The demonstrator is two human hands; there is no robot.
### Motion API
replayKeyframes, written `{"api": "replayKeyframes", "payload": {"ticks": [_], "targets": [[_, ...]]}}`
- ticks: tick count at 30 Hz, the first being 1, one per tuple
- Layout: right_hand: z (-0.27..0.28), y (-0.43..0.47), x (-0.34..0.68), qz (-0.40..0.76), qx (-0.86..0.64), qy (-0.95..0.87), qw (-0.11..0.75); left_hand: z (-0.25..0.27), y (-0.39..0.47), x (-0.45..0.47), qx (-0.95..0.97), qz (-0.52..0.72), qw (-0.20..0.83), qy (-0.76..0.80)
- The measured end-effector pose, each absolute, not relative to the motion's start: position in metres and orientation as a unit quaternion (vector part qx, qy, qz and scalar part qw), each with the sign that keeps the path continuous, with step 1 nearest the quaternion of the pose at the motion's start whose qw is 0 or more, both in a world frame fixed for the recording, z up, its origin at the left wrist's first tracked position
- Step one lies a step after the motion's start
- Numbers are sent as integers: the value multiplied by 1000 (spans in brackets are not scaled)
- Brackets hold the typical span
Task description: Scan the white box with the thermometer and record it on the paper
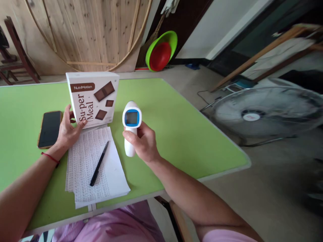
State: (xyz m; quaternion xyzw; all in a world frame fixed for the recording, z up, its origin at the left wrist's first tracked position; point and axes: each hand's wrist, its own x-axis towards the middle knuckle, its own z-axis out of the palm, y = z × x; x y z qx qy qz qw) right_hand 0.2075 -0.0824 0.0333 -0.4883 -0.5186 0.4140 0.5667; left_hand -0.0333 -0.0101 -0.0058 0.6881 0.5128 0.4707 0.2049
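My left hand (68,128) grips the lower left corner of a white box (93,101) printed "NutriMotion Su-per Meal", its thumb across the front. The box stands upright at the far end of the papers. In my right hand (146,141) is a white infrared thermometer (130,148), held by its handle, its blue-framed screen (132,118) facing me and looking blank. A stack of handwritten sheets (113,174) lies between my arms, with a black pen (99,163) slanting across it. Left of my left hand rests a dark-screened phone (50,129) in a brownish case.
All this is on a green table (191,144) with a pale edge. A large floor fan (234,114) stands off its right side. Beyond are green and red basins (161,52), a round wooden board (88,33) and a dark wooden chair (19,57).
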Motion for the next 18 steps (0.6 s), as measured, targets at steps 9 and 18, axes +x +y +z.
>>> {"api": "replayKeyframes", "payload": {"ticks": [9,18], "targets": [[34,-84,211,387,-490,-535,569,-3,-9,-31,680,473,205,522],[30,-82,210,374,-491,-563,550,-9,-7,-33,708,450,156,522]]}}
